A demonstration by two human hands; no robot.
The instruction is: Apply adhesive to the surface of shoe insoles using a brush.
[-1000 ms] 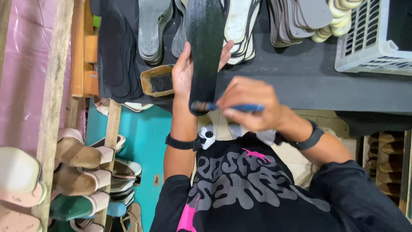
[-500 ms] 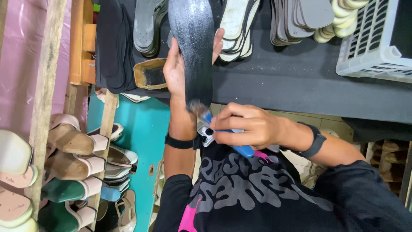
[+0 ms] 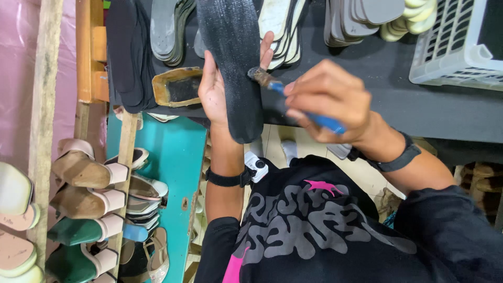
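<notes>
While the shoes [image 3: 86, 183] stand in rows on the wooden rack [image 3: 44, 105] at nine o'clock, a small tray [image 3: 178, 86] with dark glue lies on the black table [image 3: 419, 110], just beside the person's left hand [image 3: 217, 89]. This hand is under a long black sole [image 3: 230, 63] and grasps it, with fingertips showing past its right edge. The sole points to twelve o'clock. At three o'clock from it, the right hand [image 3: 330, 102] is clenched around a blue brush [image 3: 293, 99], and the bristles touch the sole's edge. More soles [image 3: 367, 13] are stacked at one o'clock, near a white basket [image 3: 461, 47].
</notes>
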